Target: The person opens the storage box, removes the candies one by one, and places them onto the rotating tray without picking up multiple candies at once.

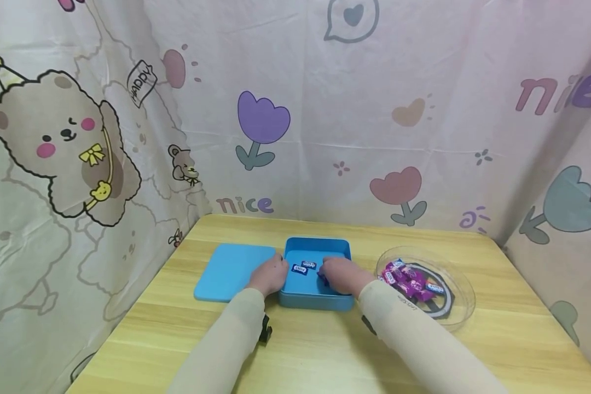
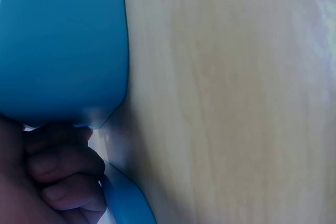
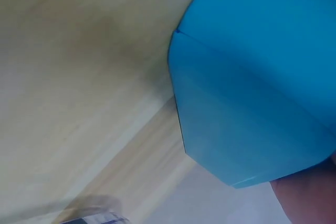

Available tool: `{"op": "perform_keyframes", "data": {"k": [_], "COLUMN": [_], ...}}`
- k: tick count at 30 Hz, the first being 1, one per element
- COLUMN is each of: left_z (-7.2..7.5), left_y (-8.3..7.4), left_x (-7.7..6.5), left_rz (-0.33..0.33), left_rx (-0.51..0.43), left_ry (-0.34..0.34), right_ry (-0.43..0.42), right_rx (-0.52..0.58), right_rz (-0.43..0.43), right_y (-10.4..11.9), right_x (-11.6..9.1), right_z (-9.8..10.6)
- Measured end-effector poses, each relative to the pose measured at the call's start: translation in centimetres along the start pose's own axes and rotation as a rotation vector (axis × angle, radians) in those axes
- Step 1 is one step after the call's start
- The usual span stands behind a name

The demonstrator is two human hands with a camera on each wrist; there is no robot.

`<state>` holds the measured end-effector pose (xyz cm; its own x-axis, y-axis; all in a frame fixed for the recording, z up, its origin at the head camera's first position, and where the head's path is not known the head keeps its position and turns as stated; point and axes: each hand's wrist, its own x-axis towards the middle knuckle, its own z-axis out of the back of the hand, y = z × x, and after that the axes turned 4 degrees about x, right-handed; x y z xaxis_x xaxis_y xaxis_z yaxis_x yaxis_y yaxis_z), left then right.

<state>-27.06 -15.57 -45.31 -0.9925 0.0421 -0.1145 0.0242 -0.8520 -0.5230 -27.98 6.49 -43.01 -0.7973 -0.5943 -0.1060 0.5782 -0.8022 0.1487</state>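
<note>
A blue rectangular box (image 1: 316, 301) stands open on the table, with two small wrapped candies (image 1: 299, 269) lying on its floor. My left hand (image 1: 271, 273) grips the box's left wall at the rim; in the left wrist view its curled fingers (image 2: 68, 174) lie against the outside. Over the right part of the box, my right hand (image 1: 342, 275) pinches a dark purple wrapped candy (image 1: 323, 279) low inside it. The right fingertips are mostly hidden. In the right wrist view, only a bit of the hand (image 3: 310, 198) shows behind the box wall.
A flat blue lid (image 1: 231, 272) lies left of the box. To the right, a clear round dish (image 1: 465, 295) holds several purple and pink wrapped candies (image 1: 409, 282), partly behind my right sleeve. Printed curtains (image 1: 315, 180) hang behind and beside the wooden table (image 1: 305, 350).
</note>
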Motion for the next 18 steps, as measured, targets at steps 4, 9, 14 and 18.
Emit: {"op": "perform_keyframes", "data": {"k": [4,9,14,18], "left_z": [0.19,0.14,0.00,-0.06], "left_y": [-0.08,-0.17,-0.14,-0.07], "left_x": [-0.06,-0.04,0.14,0.09], "left_rz": [0.006,0.012,0.010,0.011], "left_rx": [0.003,0.001,0.001,0.001], "left_ry": [0.000,0.003,0.001,-0.002], "right_ry": [-0.004,-0.030,-0.053,-0.042], "right_rx": [0.012,-0.003,-0.034,-0.017], "right_rz": [-0.017,-0.005,0.018,0.022], "right_y": [-0.04,-0.25,-0.22,-0.26], "right_x": [0.19,0.16,0.07,-0.11], "right_z": [0.16,0.13,0.21,0.24]}}
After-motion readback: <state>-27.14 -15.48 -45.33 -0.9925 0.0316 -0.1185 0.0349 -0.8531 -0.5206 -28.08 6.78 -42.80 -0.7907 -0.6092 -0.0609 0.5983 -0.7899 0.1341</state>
